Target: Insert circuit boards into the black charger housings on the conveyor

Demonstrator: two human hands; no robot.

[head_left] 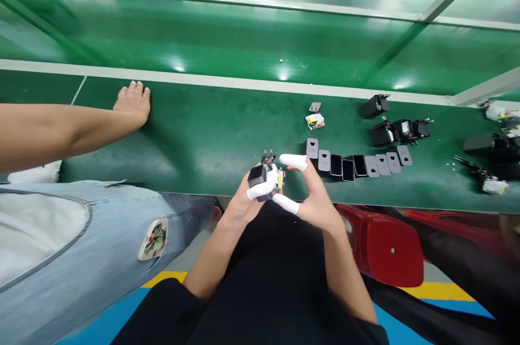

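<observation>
My left hand [245, 197], a white finger cot on its thumb, is wrapped round a black charger housing [257, 176]. Beside the housing in the same grip sits a circuit board [277, 176] with yellow and orange parts. A black plug piece with two pins [267, 157] sticks out at the top. Just to the right is my right hand [314, 199], its thumb and forefinger in white finger cots and spread apart around the board's side. Nothing shows between those fingers. Whether the board is partly inside the housing, I cannot tell.
Right of my hands stands a row of several grey and black charger casings [336, 165]. Behind it lie another circuit board [315, 121], a plug plate [315, 107] and black chargers [384, 132]. A co-worker's hand [133, 104] rests on the green bench [195, 134]. A red stool [394, 250] stands below.
</observation>
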